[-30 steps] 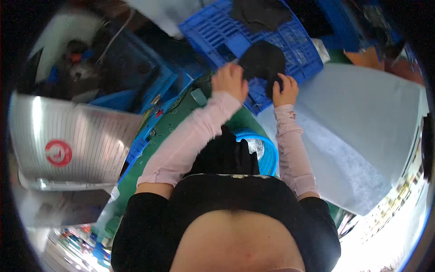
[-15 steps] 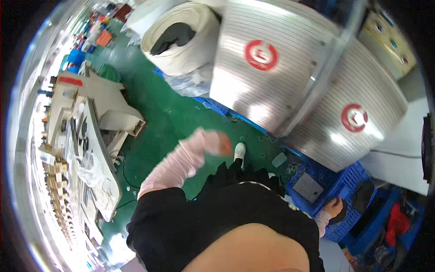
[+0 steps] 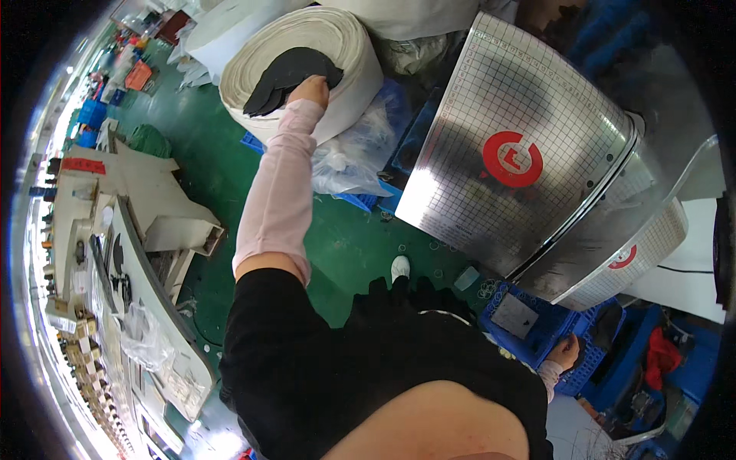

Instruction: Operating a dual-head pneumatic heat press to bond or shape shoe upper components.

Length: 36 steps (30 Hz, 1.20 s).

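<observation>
My left arm, in a pink sleeve, stretches out to a big roll of white material (image 3: 356,73). On top of it lie black cut pieces of sheet material (image 3: 287,73), and my left hand (image 3: 310,90) has its fingers closed on their near edge. My right hand (image 3: 566,351) is low at the right, beside a blue plastic basket (image 3: 529,349). Its fingers are curled around a dark piece (image 3: 583,356), mostly hidden by the hand and the basket.
A silver panel with grid lines (image 3: 468,130) stands in front of me, a second one (image 3: 648,261) to its right. Clear plastic bags (image 3: 353,157) hang below the roll. A worktable (image 3: 184,360) with scraps and a beige machine (image 3: 153,184) is at the left.
My left hand has swung up and forward from over the green floor to the black pieces. My right hand has stayed by the basket. The silver panels are now angled differently.
</observation>
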Each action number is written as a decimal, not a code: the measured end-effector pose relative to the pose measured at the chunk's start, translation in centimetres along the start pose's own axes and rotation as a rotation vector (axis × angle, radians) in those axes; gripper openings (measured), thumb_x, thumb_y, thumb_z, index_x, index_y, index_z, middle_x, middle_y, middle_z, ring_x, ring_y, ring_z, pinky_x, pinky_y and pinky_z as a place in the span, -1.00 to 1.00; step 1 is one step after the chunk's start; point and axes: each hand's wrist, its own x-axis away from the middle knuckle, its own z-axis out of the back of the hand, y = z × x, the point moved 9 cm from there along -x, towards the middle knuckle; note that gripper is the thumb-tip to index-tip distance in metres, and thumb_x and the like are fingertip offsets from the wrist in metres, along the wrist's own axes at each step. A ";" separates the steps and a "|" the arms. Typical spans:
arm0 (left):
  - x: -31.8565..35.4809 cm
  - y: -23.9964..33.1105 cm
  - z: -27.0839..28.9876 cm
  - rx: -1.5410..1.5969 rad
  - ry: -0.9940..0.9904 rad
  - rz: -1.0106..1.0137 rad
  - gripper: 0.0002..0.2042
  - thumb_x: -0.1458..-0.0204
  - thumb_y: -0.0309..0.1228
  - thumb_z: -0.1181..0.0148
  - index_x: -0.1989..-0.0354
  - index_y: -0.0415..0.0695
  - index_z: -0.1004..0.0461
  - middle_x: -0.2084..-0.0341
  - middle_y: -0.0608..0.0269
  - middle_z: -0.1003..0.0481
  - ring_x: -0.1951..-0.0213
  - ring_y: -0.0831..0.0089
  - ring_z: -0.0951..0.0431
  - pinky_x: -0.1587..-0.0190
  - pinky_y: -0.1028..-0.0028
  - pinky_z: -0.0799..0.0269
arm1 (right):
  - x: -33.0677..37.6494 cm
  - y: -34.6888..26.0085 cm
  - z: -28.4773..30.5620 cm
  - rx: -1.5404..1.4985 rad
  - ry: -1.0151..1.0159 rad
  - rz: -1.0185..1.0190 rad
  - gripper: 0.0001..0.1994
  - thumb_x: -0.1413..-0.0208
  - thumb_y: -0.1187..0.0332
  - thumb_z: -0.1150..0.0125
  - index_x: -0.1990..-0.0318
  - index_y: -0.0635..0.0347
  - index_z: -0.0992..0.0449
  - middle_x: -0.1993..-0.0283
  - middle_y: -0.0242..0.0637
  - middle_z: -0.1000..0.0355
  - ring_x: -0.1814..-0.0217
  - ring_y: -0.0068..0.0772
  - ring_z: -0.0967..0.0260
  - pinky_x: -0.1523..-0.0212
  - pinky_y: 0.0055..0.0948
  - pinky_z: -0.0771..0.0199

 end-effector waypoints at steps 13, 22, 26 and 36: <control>2.8 16.8 23.8 0.779 0.729 -0.346 -0.75 -0.12 -0.27 0.05 0.24 -0.22 -0.43 0.46 0.09 -0.42 0.40 0.40 -0.39 0.31 0.45 -0.35 | 1.2 -2.3 0.1 -0.075 0.073 -0.056 -0.80 -0.02 0.40 -0.11 0.18 0.16 -0.53 0.21 -0.18 -0.49 0.23 -0.20 -0.45 0.21 -0.35 -0.44; 10.3 38.9 18.6 0.498 0.703 -1.100 -0.82 0.00 -0.42 -0.06 0.20 -0.12 -0.37 0.13 0.14 -0.34 0.10 0.13 -0.38 0.09 0.39 -0.38 | 2.3 -4.0 1.6 -0.229 0.207 -0.082 -0.82 0.02 0.45 -0.11 0.24 0.18 -0.54 0.28 -0.18 -0.50 0.27 -0.20 -0.47 0.25 -0.35 -0.45; 6.2 38.1 17.5 0.742 0.604 -0.997 -0.73 0.17 -0.51 -0.22 0.26 -0.22 -0.34 0.17 0.03 -0.33 0.12 0.08 -0.38 0.09 0.32 -0.36 | 3.1 -2.3 1.7 -0.295 0.213 -0.151 -0.83 0.01 0.45 -0.10 0.25 0.19 -0.54 0.26 -0.16 -0.50 0.26 -0.19 -0.47 0.24 -0.35 -0.44; 6.5 41.7 16.1 0.717 0.251 -1.084 -0.53 0.08 -0.20 -0.19 -0.07 0.07 -0.33 0.04 0.09 -0.33 -0.09 0.15 -0.25 -0.15 0.00 -0.02 | 1.4 -3.4 2.2 -0.384 0.332 -0.111 -0.83 0.00 0.48 -0.10 0.24 0.24 -0.53 0.28 -0.11 -0.49 0.26 -0.15 -0.46 0.24 -0.34 -0.44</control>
